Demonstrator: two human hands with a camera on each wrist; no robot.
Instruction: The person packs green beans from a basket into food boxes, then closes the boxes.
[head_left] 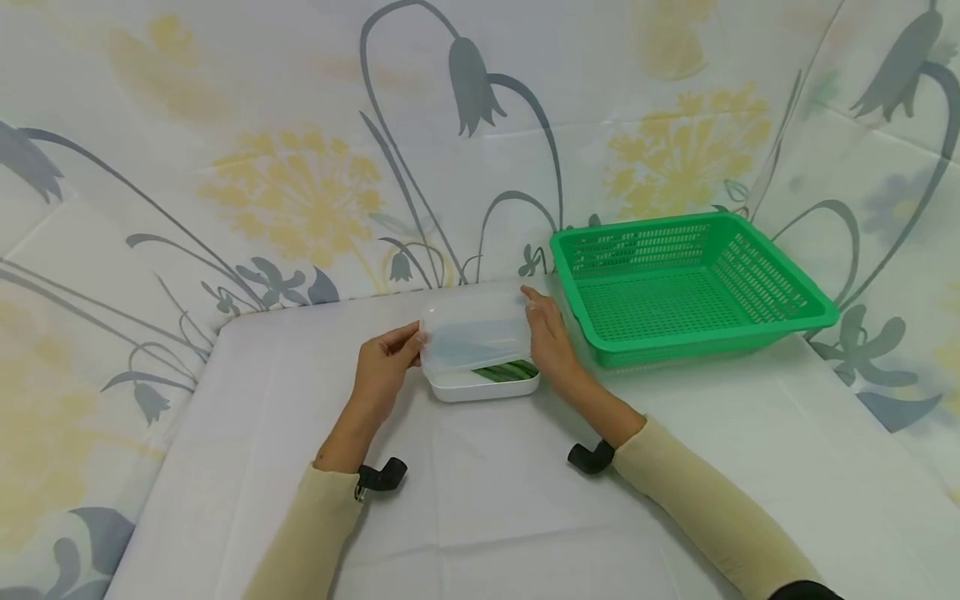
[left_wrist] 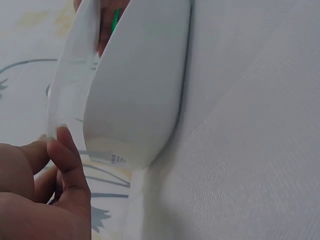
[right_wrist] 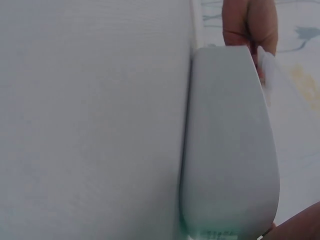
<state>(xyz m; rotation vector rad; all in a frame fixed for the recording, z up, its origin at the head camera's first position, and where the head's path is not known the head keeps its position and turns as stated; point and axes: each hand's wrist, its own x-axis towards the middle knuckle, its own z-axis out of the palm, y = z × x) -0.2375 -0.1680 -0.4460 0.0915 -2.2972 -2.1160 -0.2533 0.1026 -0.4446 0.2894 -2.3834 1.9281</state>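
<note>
A low white rectangular box (head_left: 486, 390) stands on the white cloth. Long green pieces (head_left: 510, 371), perhaps a vegetable, show inside at its front right. Above the box is a translucent lid (head_left: 476, 329), covering most of the opening, with a gap along the front. My left hand (head_left: 378, 371) pinches the lid's left edge between thumb and fingers; the left wrist view shows the lid (left_wrist: 72, 85) apart from the box rim. At the right end, my right hand (head_left: 553, 343) holds the lid's edge, its fingers partly hidden in the left wrist view.
A green perforated plastic basket (head_left: 705, 333) stands to the right of the box, close to my right hand. White cloth (head_left: 480, 500) covers the table. Behind it hangs a flower-printed curtain (head_left: 315, 100). A black wrist mount (head_left: 382, 475) sits on each sleeve.
</note>
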